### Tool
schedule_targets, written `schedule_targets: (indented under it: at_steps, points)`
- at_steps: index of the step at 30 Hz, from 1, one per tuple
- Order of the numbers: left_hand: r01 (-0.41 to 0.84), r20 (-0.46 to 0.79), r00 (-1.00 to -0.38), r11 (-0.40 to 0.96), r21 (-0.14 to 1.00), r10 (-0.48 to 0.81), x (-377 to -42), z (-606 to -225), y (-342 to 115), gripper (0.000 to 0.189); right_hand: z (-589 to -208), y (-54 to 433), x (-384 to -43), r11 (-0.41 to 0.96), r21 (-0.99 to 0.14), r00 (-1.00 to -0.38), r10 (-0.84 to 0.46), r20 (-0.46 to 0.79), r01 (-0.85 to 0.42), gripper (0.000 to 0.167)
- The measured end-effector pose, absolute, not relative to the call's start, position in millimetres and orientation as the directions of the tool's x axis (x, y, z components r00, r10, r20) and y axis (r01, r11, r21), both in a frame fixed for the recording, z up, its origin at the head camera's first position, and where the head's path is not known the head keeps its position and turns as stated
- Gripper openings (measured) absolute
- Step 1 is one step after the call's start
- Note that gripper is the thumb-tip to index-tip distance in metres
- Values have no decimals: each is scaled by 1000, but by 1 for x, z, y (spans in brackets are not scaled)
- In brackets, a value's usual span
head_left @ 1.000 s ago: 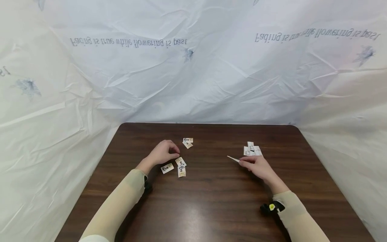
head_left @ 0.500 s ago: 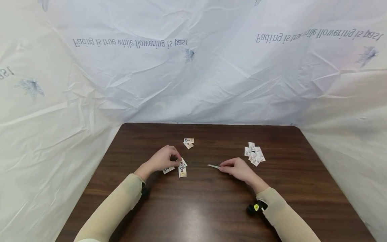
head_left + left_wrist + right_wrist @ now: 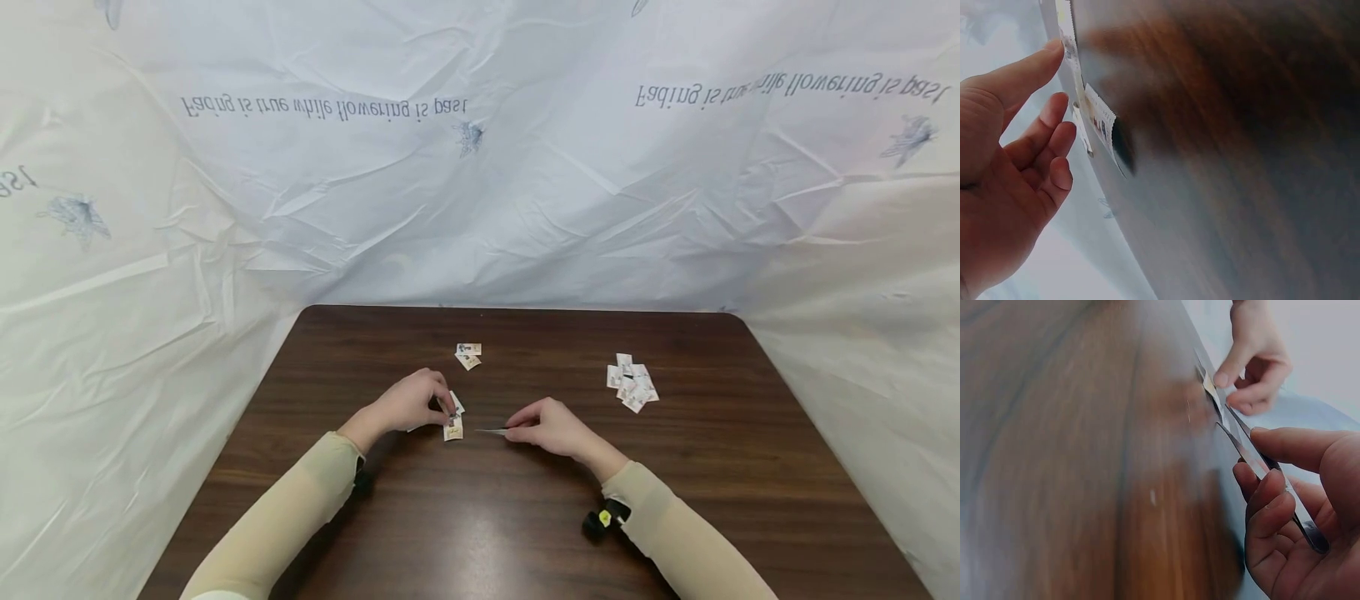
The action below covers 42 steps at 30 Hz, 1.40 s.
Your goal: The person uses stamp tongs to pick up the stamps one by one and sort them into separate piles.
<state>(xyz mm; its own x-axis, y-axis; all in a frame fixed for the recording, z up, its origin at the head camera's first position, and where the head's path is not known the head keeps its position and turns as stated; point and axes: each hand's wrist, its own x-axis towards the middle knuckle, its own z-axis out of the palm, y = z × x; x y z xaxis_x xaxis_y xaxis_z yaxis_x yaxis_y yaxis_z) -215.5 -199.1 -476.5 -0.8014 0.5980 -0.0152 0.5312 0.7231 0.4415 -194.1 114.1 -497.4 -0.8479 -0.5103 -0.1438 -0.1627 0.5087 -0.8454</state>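
Observation:
Pinched between thumb and fingers of my right hand is a pair of metal tweezers. Its tips point left, spread apart close to the small perforated stamps in the right wrist view. My left hand is bent over the near-left stamps, thumb and index fingertips right at them and partly covering them. In the left wrist view, the thumb tip meets the edge of one stamp, and another stamp stands slightly raised from the table. The left fingers are loosely bent, with a gap between thumb and index.
Two overlapping stamps lie farther back, just beyond the left hand. A loose pile of pale stamps lies at the back right. The dark wooden table is backed by a white printed sheet.
My right hand has carried the tweezers left and nearer, away from the pale pile, which now shows more fully. My left hand has shifted slightly nearer and right, over the near-left stamps.

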Motion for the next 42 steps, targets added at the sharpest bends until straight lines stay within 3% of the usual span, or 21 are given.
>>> schedule_targets:
  at_steps: [42]
  points:
    - [558, 24, -799, 727, 400, 600, -213, -485, -201, 11, -494, 76, -182, 450, -889, -830, -525, -188, -83, 20]
